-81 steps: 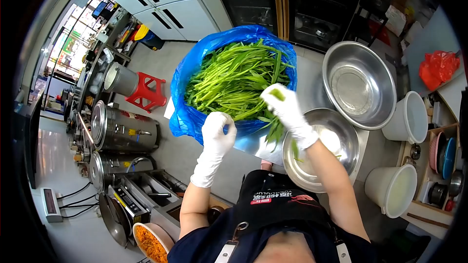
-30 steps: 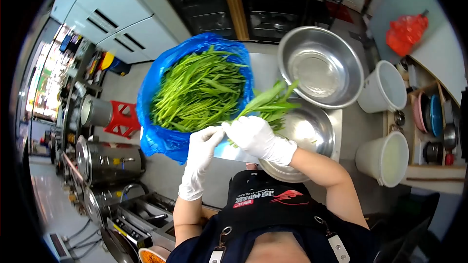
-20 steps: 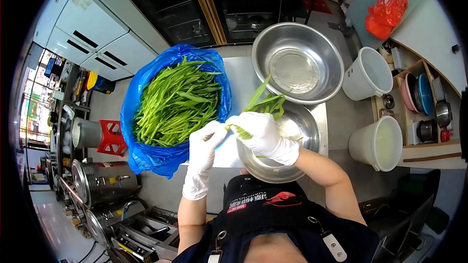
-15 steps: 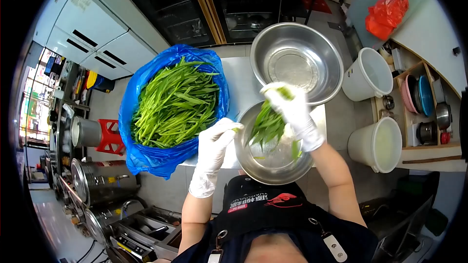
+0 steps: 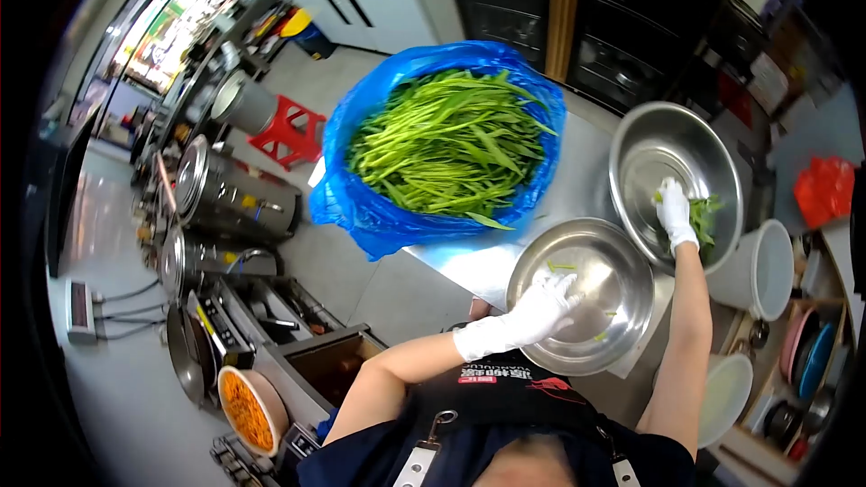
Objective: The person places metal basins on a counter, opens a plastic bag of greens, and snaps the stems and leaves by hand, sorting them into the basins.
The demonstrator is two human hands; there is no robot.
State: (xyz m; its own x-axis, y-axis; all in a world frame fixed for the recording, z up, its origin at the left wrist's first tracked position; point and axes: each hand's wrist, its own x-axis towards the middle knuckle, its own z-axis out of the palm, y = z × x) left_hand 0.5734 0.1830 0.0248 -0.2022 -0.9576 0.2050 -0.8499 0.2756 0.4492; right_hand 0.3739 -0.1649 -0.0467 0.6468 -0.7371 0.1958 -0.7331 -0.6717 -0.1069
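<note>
The blue bag (image 5: 361, 225) sits leftmost on the bench (image 5: 465, 271), its pile of greens (image 5: 442, 144) ahead and to the left of the left hand (image 5: 546, 307), the nearer one, stems mostly crosswise. That hand's grip is loose, fingers parted above the near basin (image 5: 631, 284) and its stem scraps (image 5: 561, 267). The right hand (image 5: 674, 214), above the near basin a moment ago, now reaches inside the far basin (image 5: 624, 162), against leafy sprigs (image 5: 704, 216); whether its grip is closed, I can't tell from here.

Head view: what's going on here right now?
The person's gloved right hand is inside the far steel basin, at some leafy greens. The gloved left hand is over the near steel basin, where a few green scraps lie. A blue bag beside the basins holds a big heap of green stems.
</note>
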